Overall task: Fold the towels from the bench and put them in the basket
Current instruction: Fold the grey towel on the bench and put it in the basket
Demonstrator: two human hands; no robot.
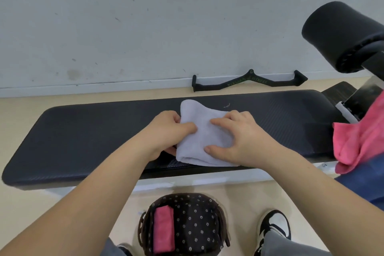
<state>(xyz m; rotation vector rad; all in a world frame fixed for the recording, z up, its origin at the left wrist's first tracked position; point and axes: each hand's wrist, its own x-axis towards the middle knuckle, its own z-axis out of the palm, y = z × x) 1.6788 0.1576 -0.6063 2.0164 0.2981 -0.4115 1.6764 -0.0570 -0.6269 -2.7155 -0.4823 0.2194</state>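
grey towel (pixel 204 137) sits mid-frame on the counter (pixel 83 131), part folded. soft, light, limp, so prob. best held by edges/corners. left grip (pixel 168 131) pinches its left edge, thumb on top; right grip (pixel 239 137) spread flat, pressing it down. basket (pixel 143 226) bottom centre w/ a pink towel (pixel 163 228).

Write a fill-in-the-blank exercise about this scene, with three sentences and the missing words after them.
1. The colour of the folded towel in the basket is ____.
2. The left hand and right hand are on a pale towel that lies on the ____.
3. The loose towel is on the person's ____ side.
Missing words: pink; bench; right.
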